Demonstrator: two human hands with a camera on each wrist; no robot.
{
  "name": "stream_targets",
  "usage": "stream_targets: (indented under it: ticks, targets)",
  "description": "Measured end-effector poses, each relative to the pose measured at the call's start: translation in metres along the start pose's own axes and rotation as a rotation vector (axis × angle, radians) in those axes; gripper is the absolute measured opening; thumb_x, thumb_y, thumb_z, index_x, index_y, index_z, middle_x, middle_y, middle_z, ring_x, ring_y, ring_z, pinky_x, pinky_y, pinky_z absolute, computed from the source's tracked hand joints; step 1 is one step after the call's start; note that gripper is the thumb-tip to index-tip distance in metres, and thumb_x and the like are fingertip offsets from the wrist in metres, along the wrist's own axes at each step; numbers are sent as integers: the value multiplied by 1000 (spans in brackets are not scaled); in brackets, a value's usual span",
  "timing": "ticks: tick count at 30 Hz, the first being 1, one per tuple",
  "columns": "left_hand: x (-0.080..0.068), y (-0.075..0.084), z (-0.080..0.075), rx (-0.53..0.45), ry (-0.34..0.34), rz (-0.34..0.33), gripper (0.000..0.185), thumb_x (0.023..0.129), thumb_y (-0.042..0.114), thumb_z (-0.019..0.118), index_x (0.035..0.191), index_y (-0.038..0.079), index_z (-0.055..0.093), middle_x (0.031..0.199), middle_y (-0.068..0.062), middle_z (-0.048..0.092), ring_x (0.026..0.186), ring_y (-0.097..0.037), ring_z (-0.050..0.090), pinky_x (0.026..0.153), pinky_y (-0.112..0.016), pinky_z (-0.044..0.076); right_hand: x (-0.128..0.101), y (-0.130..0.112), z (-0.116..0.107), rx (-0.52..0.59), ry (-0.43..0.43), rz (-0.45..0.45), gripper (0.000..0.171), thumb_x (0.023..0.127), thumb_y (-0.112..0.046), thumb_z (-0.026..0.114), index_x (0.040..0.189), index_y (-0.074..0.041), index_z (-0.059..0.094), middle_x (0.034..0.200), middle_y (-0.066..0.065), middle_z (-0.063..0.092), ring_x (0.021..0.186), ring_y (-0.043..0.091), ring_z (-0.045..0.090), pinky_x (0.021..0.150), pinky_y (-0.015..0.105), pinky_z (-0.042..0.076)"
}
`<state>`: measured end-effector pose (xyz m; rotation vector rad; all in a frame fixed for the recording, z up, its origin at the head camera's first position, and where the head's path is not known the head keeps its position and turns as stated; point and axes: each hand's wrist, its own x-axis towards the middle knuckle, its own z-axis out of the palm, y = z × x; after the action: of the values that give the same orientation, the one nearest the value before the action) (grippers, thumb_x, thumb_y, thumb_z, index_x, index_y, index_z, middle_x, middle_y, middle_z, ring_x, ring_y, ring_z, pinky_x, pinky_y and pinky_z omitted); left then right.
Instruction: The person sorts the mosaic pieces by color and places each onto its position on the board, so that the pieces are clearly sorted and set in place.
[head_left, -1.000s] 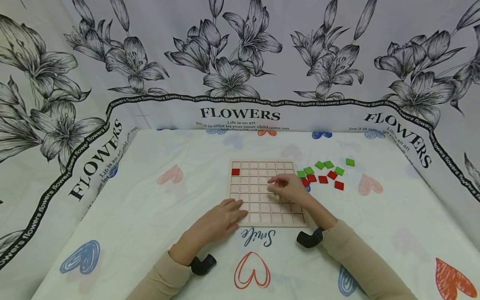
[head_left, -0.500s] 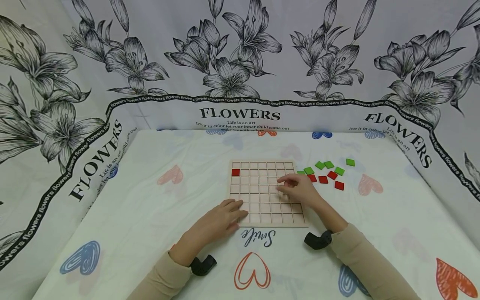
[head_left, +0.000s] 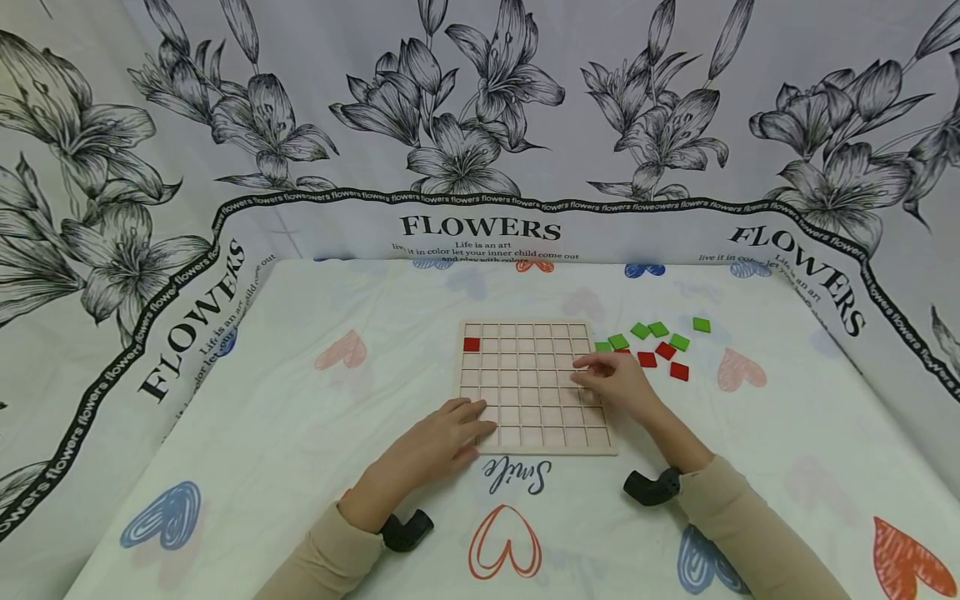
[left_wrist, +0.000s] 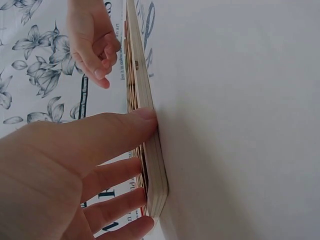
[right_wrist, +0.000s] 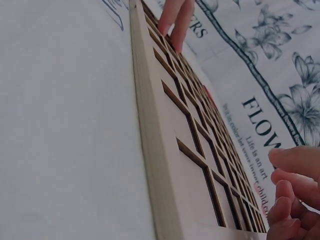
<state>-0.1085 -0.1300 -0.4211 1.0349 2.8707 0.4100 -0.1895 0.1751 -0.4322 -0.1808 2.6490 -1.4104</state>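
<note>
Two hands noted on pale wooden grid board (head_left: 532,387), centred on heart-printed cloth (head_left: 300,433): left hand (head_left: 442,437) pressed flat, fingers straight, at near-left corner; right hand (head_left: 618,382) loosely curled, nothing grasped, over right edge.

Flower-print backdrop cloth (head_left: 480,125), table with heart-print cover (head_left: 225,433)

Backdrop cloth (head_left: 480,125): "FLOWERS" in large black caps at centre, repeated on L and R folds; below it, small print "Life is an art", next line partly legible. Wavy black band: repeated "flowers". Table cover (head_left: 300,467): script word "Smile" near front edge of grid board (head_left: 536,450).
</note>
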Motion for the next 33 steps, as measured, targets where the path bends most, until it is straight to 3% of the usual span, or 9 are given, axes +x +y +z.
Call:
stream_targets:
  ticks: [14, 22, 33]
  targets:
    - [-1, 1, 0, 18, -3, 0, 36, 92, 17, 63, 128, 16, 62, 143, -13, 53, 134, -33, 48, 109, -44, 47, -7, 12, -6, -13, 45, 58, 33, 87, -24, 71, 109, 0, 70, 80, 5, 60, 74, 13, 50, 56, 16, 44]
    - [0, 0, 0, 10, -9, -17, 36, 92, 19, 64, 128, 18, 62, 144, -11, 53, 135, -32, 48, 109, -44, 46, -13, 17, -11, -47, 109, 112, 32, 88, -23, 69, 111, -1, 68, 78, 0, 58, 74, 11, 48, 54, 16, 42]
    - [0, 1, -1, 22, -2, -2, 37, 91, 18, 65, 128, 16, 62, 143, -12, 54, 134, -33, 48, 109, -44, 47, -9, 24, -18, -99, 193, 156, 34, 87, -23, 71, 111, 0, 68, 63, -4, 50, 58, 9, 46, 48, 18, 39]
